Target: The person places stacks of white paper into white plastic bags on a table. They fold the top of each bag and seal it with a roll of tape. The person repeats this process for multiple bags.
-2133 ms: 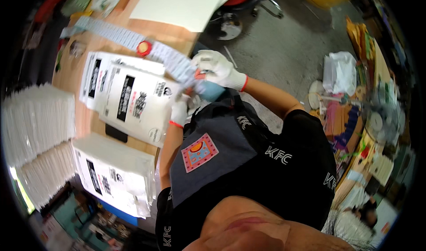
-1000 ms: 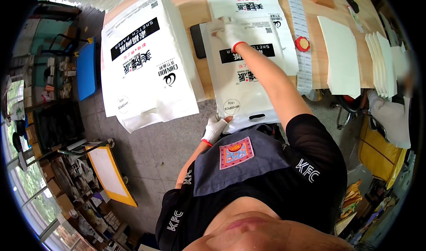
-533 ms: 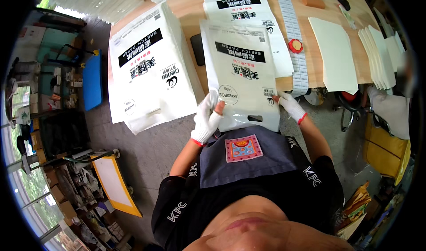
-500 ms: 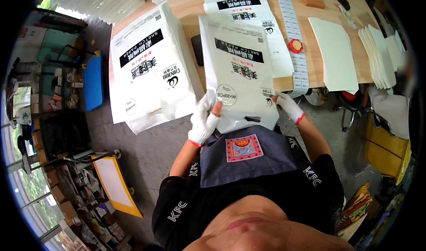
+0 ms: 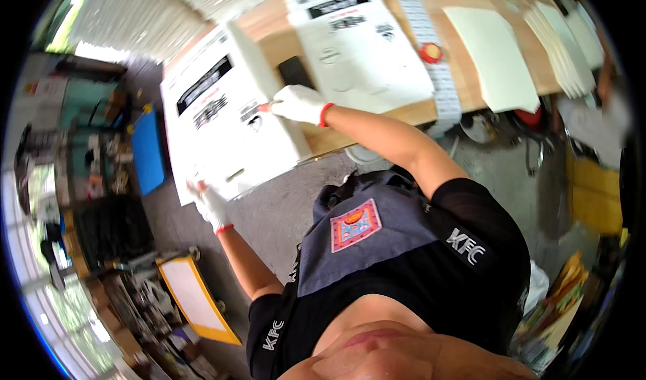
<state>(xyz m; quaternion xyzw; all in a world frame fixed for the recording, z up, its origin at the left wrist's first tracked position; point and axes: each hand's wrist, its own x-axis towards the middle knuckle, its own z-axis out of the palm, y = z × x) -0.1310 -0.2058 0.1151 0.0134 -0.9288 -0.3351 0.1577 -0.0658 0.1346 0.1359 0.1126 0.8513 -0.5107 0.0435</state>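
In the head view, a stack of white printed packs (image 5: 215,134) lay left of centre on the wooden table (image 5: 276,47). The gloved left hand (image 5: 213,208) was at its lower-left corner, the right hand (image 5: 299,105) at its right edge; blur hid whether either of the 2 gripped. Settling the top pack seemed the step in hand; the next move probably called for aligning 2 edges evenly.

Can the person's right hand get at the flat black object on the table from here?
Probably yes: the right hand is right beside the flat black object, which lies mostly uncovered between the stack of white packages and the other white packages; nothing seems to block it.
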